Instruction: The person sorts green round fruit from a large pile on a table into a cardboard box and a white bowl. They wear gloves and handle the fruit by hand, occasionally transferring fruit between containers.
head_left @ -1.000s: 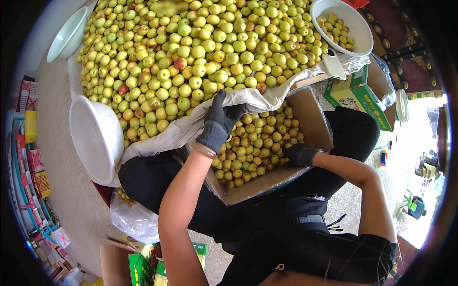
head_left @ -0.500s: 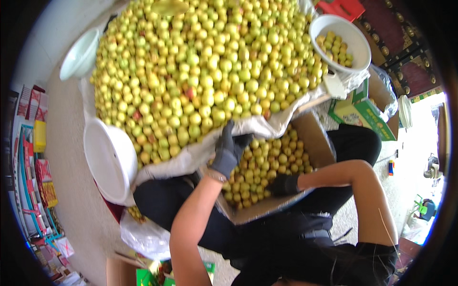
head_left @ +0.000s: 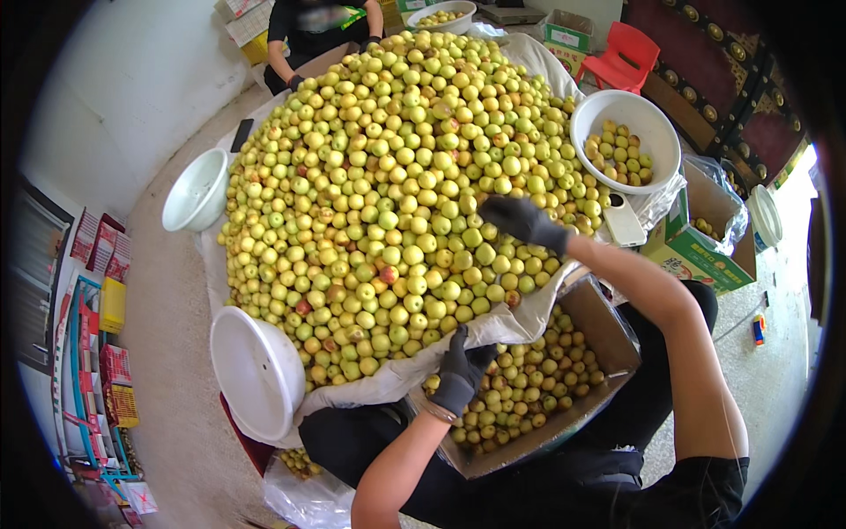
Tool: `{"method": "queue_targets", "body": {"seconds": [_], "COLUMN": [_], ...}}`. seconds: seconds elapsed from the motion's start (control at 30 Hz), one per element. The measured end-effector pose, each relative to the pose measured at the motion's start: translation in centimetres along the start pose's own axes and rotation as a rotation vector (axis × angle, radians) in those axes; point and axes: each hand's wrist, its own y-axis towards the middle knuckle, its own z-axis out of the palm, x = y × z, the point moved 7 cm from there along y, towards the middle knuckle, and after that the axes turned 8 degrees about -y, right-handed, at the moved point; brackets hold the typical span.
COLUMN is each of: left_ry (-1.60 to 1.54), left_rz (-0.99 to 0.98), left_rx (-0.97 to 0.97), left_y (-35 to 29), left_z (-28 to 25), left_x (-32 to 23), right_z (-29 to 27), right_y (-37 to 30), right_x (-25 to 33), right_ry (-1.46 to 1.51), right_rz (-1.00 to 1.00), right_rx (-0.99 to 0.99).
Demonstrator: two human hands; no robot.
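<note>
A big heap of small round yellow-green fruits [head_left: 379, 203], some blushed red, spreads on a white cloth [head_left: 520, 326]. My left hand [head_left: 463, 375], in a dark glove, is closed on the cloth's near edge beside an open cardboard box [head_left: 608, 331] on my lap. More of the same fruits [head_left: 529, 379] fill the box's lower part. Over the heap's right side reaches my gloved right hand [head_left: 524, 220], its fingers stretched leftward on the fruits and slightly smeared; no fruit shows in it.
White basins stand left [head_left: 251, 375] and right [head_left: 656, 123], the right one holding fruits. A pale green bowl [head_left: 198, 189] is farther left. A phone [head_left: 624, 220] lies near my right forearm. Another person [head_left: 322, 35] sits beyond the heap. A red chair [head_left: 624, 57] stands back right.
My right hand has left the box and moved up and away onto the heap. My left hand stays at the cloth edge. The view has tilted up, bringing another person into sight.
</note>
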Motion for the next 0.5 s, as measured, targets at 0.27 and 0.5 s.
{"method": "queue_targets", "body": {"seconds": [0.27, 0.5], "left_ry": [-0.018, 0.005], "left_rz": [-0.120, -0.077], "left_rx": [0.128, 0.084], "left_y": [1.4, 0.6], "left_z": [1.0, 0.6], "left_x": [1.5, 0.8], "right_z": [-1.4, 0.7], "right_y": [13.1, 13.1], "right_x": [-9.3, -9.1], "right_ry": [-0.207, 0.296], "right_rz": [0.728, 0.675], "right_rx": [-0.096, 0.141]}}
